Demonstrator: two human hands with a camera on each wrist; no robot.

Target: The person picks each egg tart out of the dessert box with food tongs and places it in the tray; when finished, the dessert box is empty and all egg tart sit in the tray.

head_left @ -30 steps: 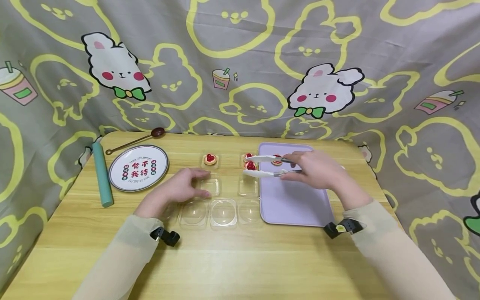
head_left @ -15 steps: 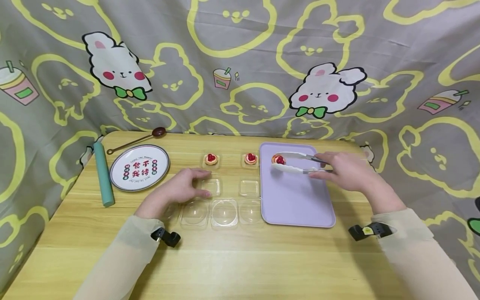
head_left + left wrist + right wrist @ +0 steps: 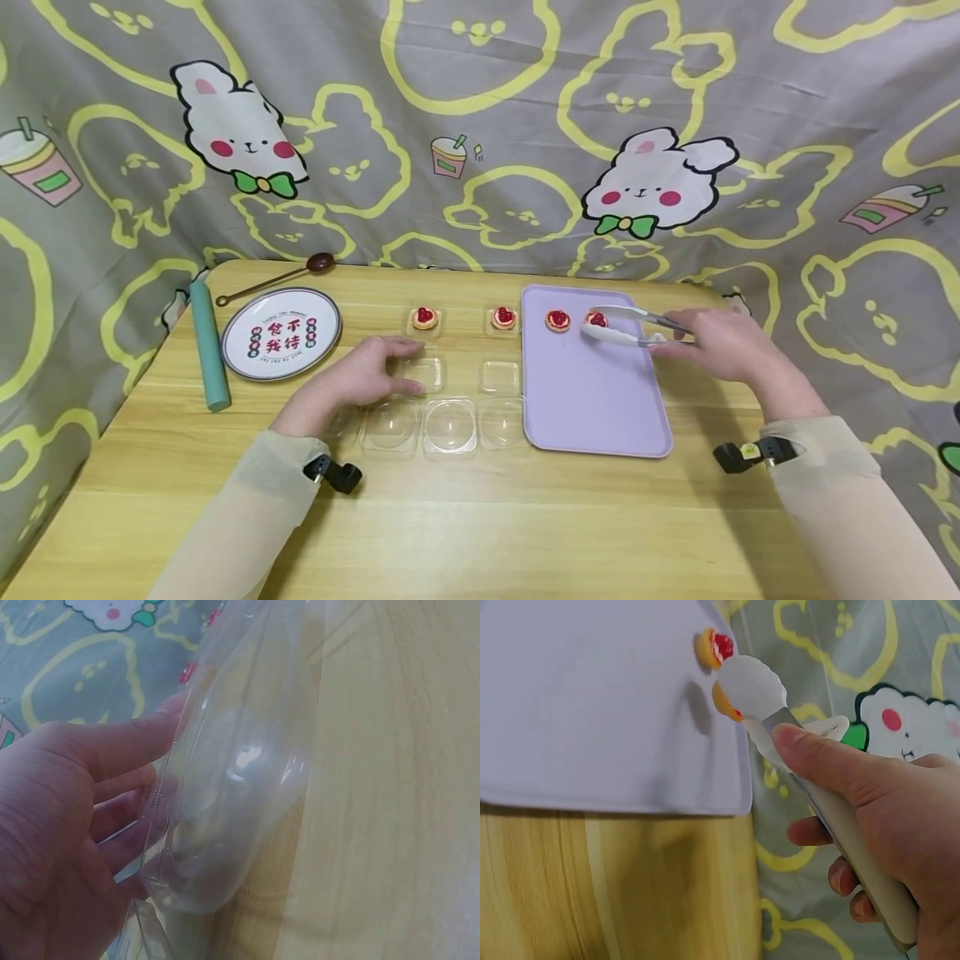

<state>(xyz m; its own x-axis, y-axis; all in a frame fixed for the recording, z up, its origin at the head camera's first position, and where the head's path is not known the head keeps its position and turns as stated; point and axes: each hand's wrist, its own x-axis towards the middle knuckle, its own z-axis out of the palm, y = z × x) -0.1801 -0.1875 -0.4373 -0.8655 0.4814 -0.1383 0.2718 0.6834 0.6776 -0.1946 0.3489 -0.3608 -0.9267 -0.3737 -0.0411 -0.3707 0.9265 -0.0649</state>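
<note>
My left hand [image 3: 363, 375] grips the left side of a clear plastic box [image 3: 432, 375] between thumb and fingers; its lid half [image 3: 240, 772] fills much of the left wrist view. My right hand [image 3: 723, 346] holds serving tongs [image 3: 618, 336] with white tips. Between the tips is a small red-topped tart [image 3: 597, 320], mostly covered by a tip [image 3: 750, 686] in the right wrist view, over the lilac tray [image 3: 592, 400]. Another tart [image 3: 557, 321] lies on that tray. Two more tarts, one left [image 3: 424, 317] and one right [image 3: 503, 317], sit in clear boxes at the back.
Another clear box [image 3: 498, 377] stands left of the tray, with several domed clear lids [image 3: 448, 427] in a row in front. At the left are a white plate [image 3: 251, 321], a green rod [image 3: 207, 346] and a brown long-handled spoon [image 3: 320, 262]. A patterned curtain [image 3: 495, 208] hangs behind the table.
My right hand has carried the tongs and tart rightward from beside the boxes, past the tart on the tray, to the tray's right part. My left hand has stayed in place.
</note>
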